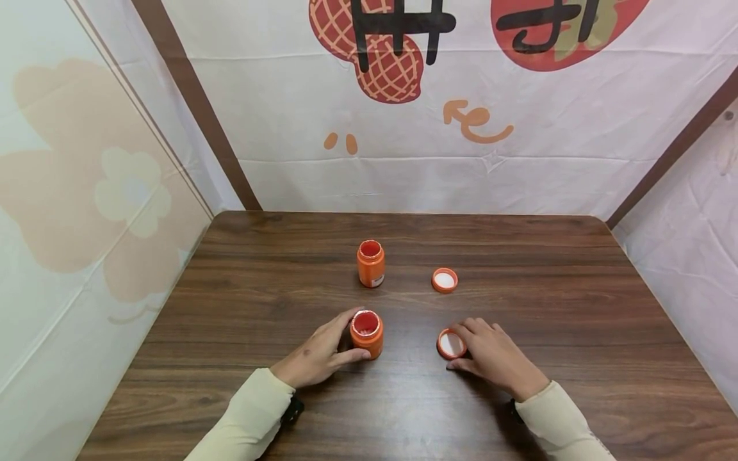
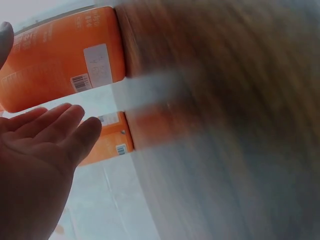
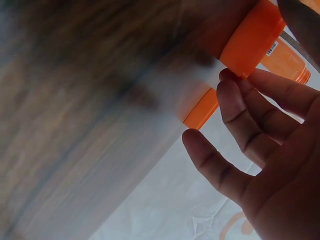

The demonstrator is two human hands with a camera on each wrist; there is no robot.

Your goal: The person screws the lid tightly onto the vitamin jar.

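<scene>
Logging our nearer smooth orange plastic jar [image 1: 369,347] upright on the brown wood-grain worktop [image 1: 277,275], farther orange jar [image 1: 370,270] behind. We judge both uncapped, neither closed: shallow, white-lined nearer lid [image 1: 451,344] and matching farther lid [image 1: 444,280] lie apart. Left hand [image 1: 319,352] spreads around nearer jar; right hand [image 1: 492,355] surrounds nearer lid, pinch unclear.

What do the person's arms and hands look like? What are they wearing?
The left sleeve and right sleeve are long, plain-looking and pale cream. Something black peeks out at each wrist, mostly hidden. The left hand and right hand wear no gloves.
</scene>
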